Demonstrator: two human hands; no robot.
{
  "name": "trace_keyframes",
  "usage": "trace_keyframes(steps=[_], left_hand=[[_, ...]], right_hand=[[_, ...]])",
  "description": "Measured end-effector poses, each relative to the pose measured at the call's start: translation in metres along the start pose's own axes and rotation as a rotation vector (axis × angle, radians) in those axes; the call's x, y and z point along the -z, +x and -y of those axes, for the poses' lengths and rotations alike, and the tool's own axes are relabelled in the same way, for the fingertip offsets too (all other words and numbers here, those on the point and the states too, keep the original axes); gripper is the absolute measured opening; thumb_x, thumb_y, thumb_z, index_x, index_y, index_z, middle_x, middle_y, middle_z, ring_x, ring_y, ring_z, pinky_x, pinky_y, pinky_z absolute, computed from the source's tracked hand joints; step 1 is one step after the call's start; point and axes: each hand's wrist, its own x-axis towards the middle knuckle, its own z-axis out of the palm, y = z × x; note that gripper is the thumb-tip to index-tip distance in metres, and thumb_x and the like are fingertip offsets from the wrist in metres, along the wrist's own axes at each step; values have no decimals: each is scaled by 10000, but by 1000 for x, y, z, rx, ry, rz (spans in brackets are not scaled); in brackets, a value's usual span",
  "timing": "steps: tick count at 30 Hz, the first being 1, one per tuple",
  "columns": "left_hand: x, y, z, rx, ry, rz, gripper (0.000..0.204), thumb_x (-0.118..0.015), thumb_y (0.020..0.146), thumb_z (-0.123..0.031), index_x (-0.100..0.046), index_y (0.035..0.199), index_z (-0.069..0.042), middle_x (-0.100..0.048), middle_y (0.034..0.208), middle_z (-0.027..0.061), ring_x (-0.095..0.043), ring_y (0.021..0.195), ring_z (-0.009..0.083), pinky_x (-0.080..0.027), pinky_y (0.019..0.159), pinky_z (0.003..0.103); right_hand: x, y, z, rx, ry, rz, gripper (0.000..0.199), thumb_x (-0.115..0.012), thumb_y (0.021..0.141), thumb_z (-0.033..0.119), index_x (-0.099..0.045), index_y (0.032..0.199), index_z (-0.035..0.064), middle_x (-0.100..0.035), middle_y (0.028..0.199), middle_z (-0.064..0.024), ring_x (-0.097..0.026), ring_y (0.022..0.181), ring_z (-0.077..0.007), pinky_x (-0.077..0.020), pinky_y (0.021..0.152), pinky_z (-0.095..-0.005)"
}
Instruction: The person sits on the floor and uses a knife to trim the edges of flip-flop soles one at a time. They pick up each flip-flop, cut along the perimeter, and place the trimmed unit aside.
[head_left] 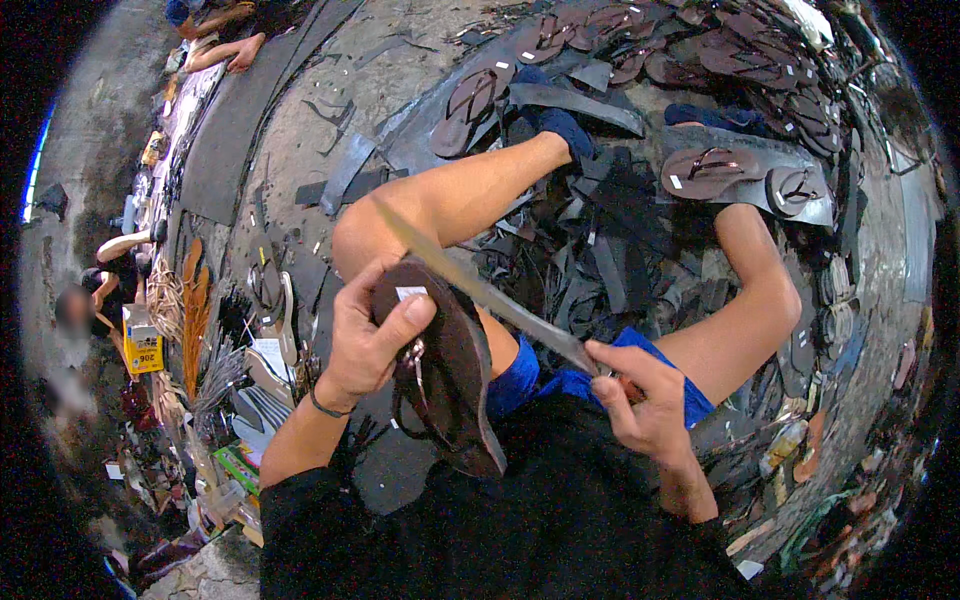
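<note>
A dark brown flip-flop (pixel 462 395) is gripped in my left hand (pixel 362 340), with the thumb pressed near a small white sticker on the sole. Its straps face toward my left side. My right hand (pixel 645 402) is closed around the handle of a long knife (pixel 500 303). The thin, slightly curved blade points up and to the left. It crosses by the upper edge of the flip-flop; whether it touches the rubber I cannot tell. Most of the knife's handle is hidden by my fingers.
Black rubber scraps (pixel 600 250) lie piled between my bare legs. Several finished-looking flip-flops (pixel 740 55) cover the far right, and two more (pixel 712 172) rest on a grey sheet. At left are a yellow box (pixel 142 340), bundled strips, loose soles and other people's arms (pixel 225 52).
</note>
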Motion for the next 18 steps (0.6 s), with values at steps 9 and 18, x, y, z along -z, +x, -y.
trace_keyframes(steps=[9,18], left_hand=[[-80,26,0,-72,-603,-307,249,-633,837,-246,-591,1019,-82,-603,1067,65,-571,1023,218,-552,786,402],[-128,36,40,162,-1109,-171,229,-614,879,-104,-584,1093,-27,-635,1061,73,-624,975,186,-546,889,352]], right_hand=[[9,-2,-16,-292,366,-543,345,-491,945,104,-496,1263,-30,-663,1003,-102,-574,697,-85,-480,636,-214],[-3,-45,-19,-243,-60,-437,281,-681,828,128,-641,1082,15,-591,729,-58,-489,573,-122,-420,531,-242]])
